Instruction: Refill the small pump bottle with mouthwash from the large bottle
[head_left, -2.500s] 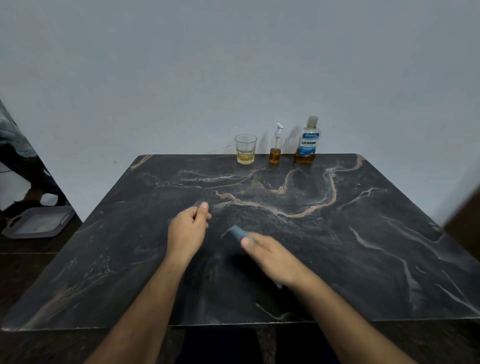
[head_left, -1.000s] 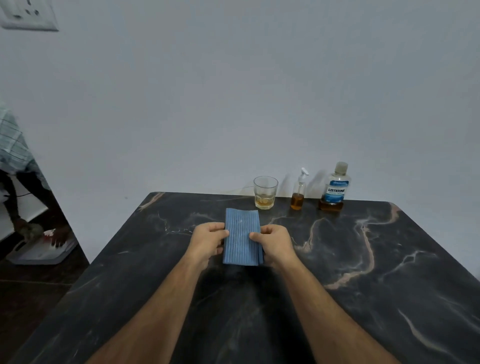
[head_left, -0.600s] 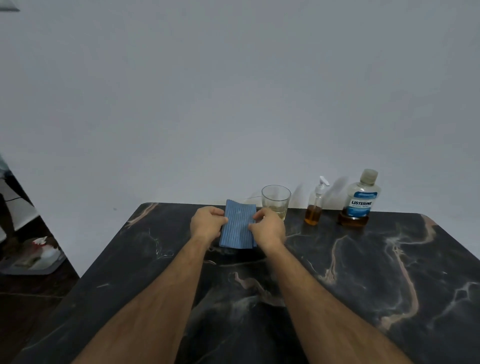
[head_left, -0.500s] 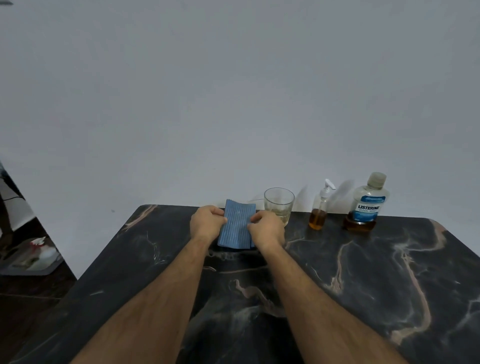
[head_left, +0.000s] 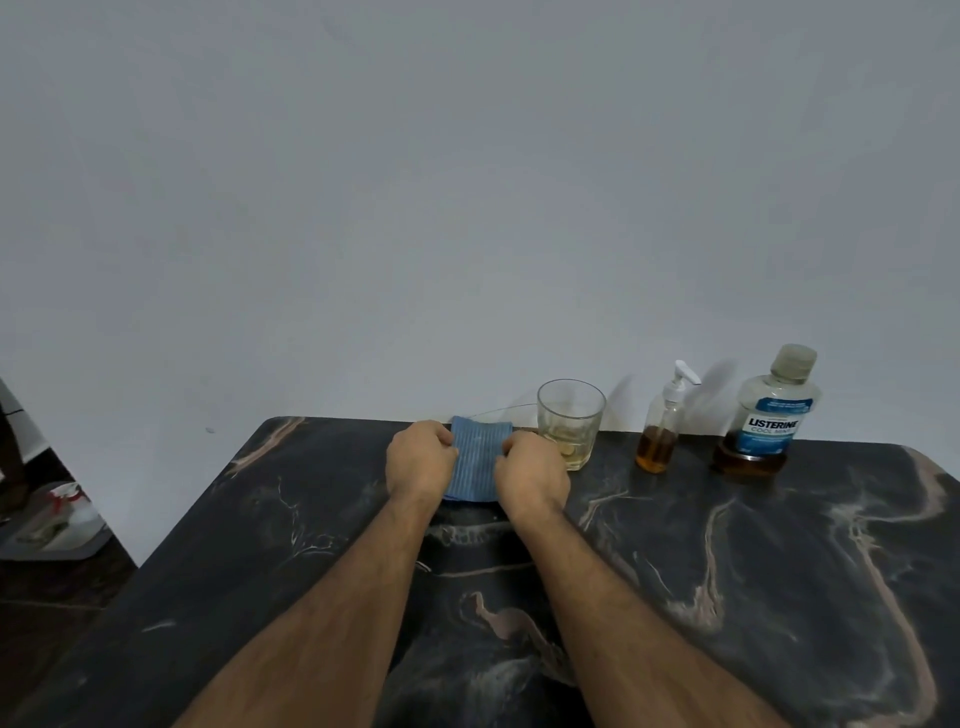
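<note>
A folded blue cloth (head_left: 475, 460) sits near the far edge of the dark marble table (head_left: 727, 571). My left hand (head_left: 420, 460) grips its left side and my right hand (head_left: 530, 473) grips its right side. Right of my hands stands a clear glass (head_left: 571, 423) with a little yellowish liquid. The small pump bottle (head_left: 662, 421), with amber liquid low in it, stands further right. The large mouthwash bottle (head_left: 769, 415), capped and blue-labelled, stands at the far right with a low amber level.
A plain grey wall rises right behind the table. A thin wire (head_left: 498, 410) runs along the far edge behind the cloth. On the floor at the left lies a grey tray (head_left: 52, 525) with items on it.
My hands picked up the blue cloth, held it folded between them and carried it toward the far edge beside the glass. In the last half second they have hardly moved.
</note>
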